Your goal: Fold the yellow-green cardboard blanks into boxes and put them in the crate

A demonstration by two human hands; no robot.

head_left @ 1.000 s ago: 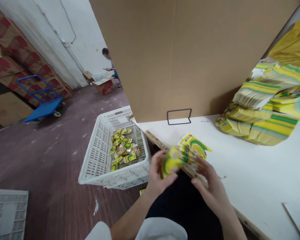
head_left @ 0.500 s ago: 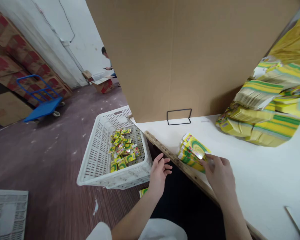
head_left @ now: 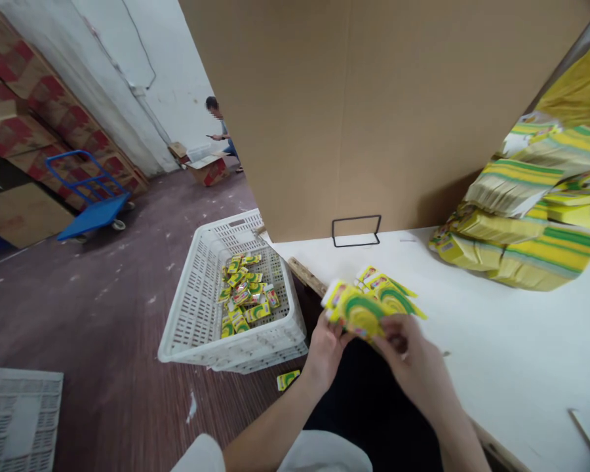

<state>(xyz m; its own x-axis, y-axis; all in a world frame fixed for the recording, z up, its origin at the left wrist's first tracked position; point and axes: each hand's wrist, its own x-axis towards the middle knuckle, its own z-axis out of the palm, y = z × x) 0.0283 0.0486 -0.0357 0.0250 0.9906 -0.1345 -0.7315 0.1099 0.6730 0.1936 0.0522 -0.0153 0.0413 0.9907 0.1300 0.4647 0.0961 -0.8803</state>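
Above the table's front edge, a flat yellow-and-green printed carton (head_left: 358,309) is held between both hands, blurred a little by motion. My left hand (head_left: 325,347) grips its lower left end, with the thumb toward the right. At its right end, my right hand (head_left: 415,357) pinches it between thumb and fingers. Just behind it, several more yellow-and-green cartons (head_left: 397,296) lie fanned on the white table (head_left: 496,341). To the left of my left hand stands a white plastic basket (head_left: 177,321) with several small yellow-and-green boxes (head_left: 246,288) inside.
A tall cardboard sheet (head_left: 373,118) stands behind a black wire frame (head_left: 356,244). Bundled cartons (head_left: 545,255) are piled at the right. One small box (head_left: 288,379) lies on the floor. Farther back are a blue trolley (head_left: 96,213), stacked boxes (head_left: 54,105) and a person (head_left: 221,134).
My right hand has brought a carton left and toward me, off the pile on the table. My left hand has risen slightly and closed on its near end.
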